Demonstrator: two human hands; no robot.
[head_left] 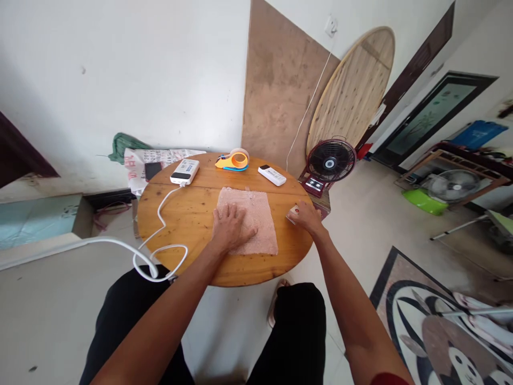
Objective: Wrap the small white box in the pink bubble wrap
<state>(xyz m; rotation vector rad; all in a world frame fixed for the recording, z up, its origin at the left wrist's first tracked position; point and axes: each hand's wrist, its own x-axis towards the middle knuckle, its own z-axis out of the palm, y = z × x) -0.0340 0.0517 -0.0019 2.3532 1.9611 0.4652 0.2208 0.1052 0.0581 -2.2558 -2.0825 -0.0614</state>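
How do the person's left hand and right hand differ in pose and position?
The left hand is spread flat on the pink cloth; the right hand is curled over a small pale item. The left hand is near the middle of the wooden table, the right hand at its right-hand edge. Both hands are bare.

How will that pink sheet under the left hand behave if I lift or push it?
The pink sheet looks thin and lies flat, so it will probably sag when lifted by one edge. Its slightly wavy edges suggest pushing may crumple it. Its bumpy-looking surface may give the left hand some grip.
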